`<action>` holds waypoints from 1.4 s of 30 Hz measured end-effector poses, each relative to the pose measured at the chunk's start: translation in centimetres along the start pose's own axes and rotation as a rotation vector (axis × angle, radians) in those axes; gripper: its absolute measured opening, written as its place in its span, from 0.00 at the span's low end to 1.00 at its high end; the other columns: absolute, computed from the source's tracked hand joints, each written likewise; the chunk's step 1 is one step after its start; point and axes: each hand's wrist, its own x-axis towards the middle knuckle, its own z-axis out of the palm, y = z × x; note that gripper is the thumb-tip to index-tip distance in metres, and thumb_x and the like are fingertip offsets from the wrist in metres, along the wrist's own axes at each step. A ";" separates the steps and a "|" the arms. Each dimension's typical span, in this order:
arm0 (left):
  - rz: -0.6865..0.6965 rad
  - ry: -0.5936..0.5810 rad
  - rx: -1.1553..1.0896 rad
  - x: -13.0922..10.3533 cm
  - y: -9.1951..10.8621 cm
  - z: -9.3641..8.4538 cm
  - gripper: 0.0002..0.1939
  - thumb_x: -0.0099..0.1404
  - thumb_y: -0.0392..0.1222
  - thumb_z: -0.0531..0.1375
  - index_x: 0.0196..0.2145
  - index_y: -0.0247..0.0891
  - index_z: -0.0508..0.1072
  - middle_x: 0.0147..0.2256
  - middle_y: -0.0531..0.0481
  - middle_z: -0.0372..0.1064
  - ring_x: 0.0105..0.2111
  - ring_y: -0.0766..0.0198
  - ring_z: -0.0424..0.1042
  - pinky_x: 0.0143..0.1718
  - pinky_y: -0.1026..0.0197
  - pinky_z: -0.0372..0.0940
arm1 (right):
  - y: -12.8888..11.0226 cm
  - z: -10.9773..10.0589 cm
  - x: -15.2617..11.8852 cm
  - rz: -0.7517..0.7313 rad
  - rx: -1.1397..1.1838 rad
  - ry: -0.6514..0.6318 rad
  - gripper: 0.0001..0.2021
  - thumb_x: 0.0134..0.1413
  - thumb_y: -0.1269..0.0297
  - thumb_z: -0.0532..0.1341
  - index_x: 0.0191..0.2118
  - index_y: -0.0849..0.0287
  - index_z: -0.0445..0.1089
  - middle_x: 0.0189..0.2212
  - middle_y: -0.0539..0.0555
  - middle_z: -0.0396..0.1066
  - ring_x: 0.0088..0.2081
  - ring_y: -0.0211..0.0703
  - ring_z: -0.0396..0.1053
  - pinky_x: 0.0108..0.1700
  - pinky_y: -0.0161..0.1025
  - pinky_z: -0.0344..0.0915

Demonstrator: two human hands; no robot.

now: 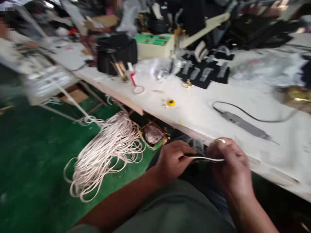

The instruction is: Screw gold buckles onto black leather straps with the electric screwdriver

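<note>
Between my two hands runs a thin white strip [206, 158], stretched just off the front edge of the table. My left hand [174, 158] is closed around one end of it, fingers curled in. The other end sits in a pinch of my right hand [230, 161], where a small shiny gold piece [220, 141] shows at the fingertips; its kind is too blurred to name. On the tabletop beyond my right hand lies a grey pen-shaped electric tool [245, 124] with a thin metal tip and a black cord.
A big heap of white cord [109, 152] lies on the green floor at left, beside a box [153, 134]. The white table [194, 106] bears a yellow roll [171, 102], gold pieces [188, 84], black pieces [206, 72] and a green-panelled machine [155, 45]. Another person's arm [24, 43] is at far left.
</note>
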 end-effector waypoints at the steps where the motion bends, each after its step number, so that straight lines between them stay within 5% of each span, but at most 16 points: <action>1: 0.044 -0.014 -0.074 0.8 -0.4 0.7 0.15 0.67 0.56 0.68 0.41 0.43 0.81 0.38 0.44 0.79 0.37 0.59 0.78 0.40 0.56 0.76 | -0.3 -1.4 -0.6 0.004 0.021 0.086 0.12 0.64 0.53 0.68 0.35 0.56 0.73 0.26 0.47 0.66 0.29 0.35 0.63 0.33 0.34 0.65; 6: 0.185 -0.083 -0.267 2.7 -2.0 2.7 0.04 0.71 0.42 0.65 0.42 0.42 0.80 0.38 0.46 0.79 0.39 0.60 0.79 0.43 0.56 0.76 | -1.9 -5.6 -1.9 0.211 -0.055 0.038 0.10 0.53 0.57 0.76 0.36 0.56 0.80 0.32 0.51 0.75 0.34 0.39 0.67 0.39 0.37 0.65; 14: 0.329 -0.201 -0.255 2.8 -1.4 3.4 0.07 0.69 0.34 0.64 0.44 0.42 0.79 0.40 0.47 0.80 0.43 0.59 0.79 0.45 0.55 0.77 | -3.9 -9.0 -2.9 0.337 -0.217 -0.117 0.15 0.51 0.53 0.77 0.37 0.60 0.83 0.32 0.54 0.77 0.33 0.40 0.68 0.36 0.37 0.66; 24: 0.392 -0.192 -0.151 2.7 -1.4 4.1 0.08 0.66 0.32 0.66 0.43 0.41 0.78 0.38 0.49 0.80 0.42 0.60 0.78 0.44 0.56 0.76 | -1.6 -8.9 -3.5 0.238 -0.115 -0.066 0.11 0.56 0.54 0.74 0.38 0.56 0.83 0.43 0.56 0.79 0.45 0.48 0.74 0.50 0.43 0.70; 32: 0.338 -0.168 -0.175 2.2 -1.8 5.1 0.11 0.68 0.35 0.66 0.48 0.41 0.79 0.39 0.47 0.79 0.40 0.61 0.77 0.44 0.56 0.76 | -1.3 -9.0 -3.4 0.210 -0.149 -0.046 0.09 0.57 0.56 0.74 0.34 0.56 0.82 0.41 0.55 0.79 0.44 0.47 0.74 0.48 0.42 0.69; 42: 0.397 -0.271 -0.130 3.1 -1.6 4.7 0.10 0.68 0.33 0.67 0.45 0.43 0.81 0.37 0.51 0.80 0.38 0.63 0.79 0.43 0.59 0.73 | -1.9 -9.6 -3.0 0.270 -0.181 -0.103 0.11 0.55 0.54 0.75 0.36 0.56 0.83 0.41 0.57 0.79 0.45 0.49 0.75 0.48 0.43 0.71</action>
